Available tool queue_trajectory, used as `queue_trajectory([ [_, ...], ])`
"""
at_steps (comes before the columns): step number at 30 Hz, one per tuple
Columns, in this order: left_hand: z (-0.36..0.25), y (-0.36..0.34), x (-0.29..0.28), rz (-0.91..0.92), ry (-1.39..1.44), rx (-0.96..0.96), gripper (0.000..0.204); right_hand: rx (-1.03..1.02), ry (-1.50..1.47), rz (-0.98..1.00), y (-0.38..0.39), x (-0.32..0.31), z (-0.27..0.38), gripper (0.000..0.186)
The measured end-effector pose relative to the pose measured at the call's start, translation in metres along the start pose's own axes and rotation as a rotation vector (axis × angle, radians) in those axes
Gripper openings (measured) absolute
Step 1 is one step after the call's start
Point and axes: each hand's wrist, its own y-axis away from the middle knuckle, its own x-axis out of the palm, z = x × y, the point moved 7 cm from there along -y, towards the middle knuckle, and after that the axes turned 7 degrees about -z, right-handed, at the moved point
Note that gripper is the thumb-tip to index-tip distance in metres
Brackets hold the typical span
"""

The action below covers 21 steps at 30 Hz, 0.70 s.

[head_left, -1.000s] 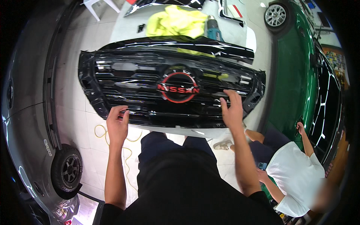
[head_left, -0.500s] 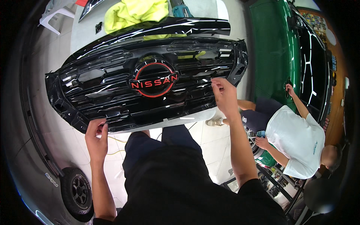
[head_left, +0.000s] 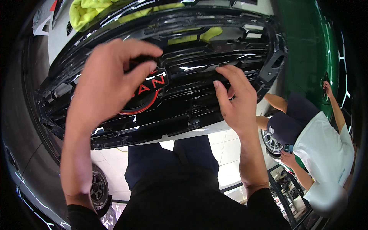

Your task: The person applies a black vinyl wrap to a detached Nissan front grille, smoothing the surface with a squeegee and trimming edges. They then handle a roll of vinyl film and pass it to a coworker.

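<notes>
A glossy black car grille lies in front of me. At its middle is a round emblem with a red ring and red lettering, partly hidden by my left hand. My left hand hovers over the emblem, slightly blurred, with thumb and fingers apart and nothing visible between them. To the right of the emblem my right hand is at the grille's slats, thumb and forefinger spread apart. Whether its fingertips touch the grille I cannot tell.
Yellow cloth lies behind the grille on a pale table. At right a person in a white shirt stands beside a green car, one hand at a dark object on it. A dark vehicle flanks me on the left.
My left hand has left the grille's lower left edge and risen to the emblem. My right hand stays right of the emblem, its fingers now spread. The view has come closer to the grille.
</notes>
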Motion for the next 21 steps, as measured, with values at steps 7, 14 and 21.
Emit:
queue_trajectory([
  [7,-0.009,-0.042,0.033,0.04,-0.207,0.362,0.017,-0.055,0.103,0.036,-0.007,0.015,-0.016,0.025],
  [14,-0.01,-0.05,0.049,0.134,-0.313,0.341,0.016,0.025,0.041,0.032,-0.005,0.014,-0.019,0.027],
  [21,-0.028,-0.043,0.049,0.086,-0.473,0.424,0.013,-0.074,0.038,-0.009,-0.003,0.016,-0.016,0.029],
])
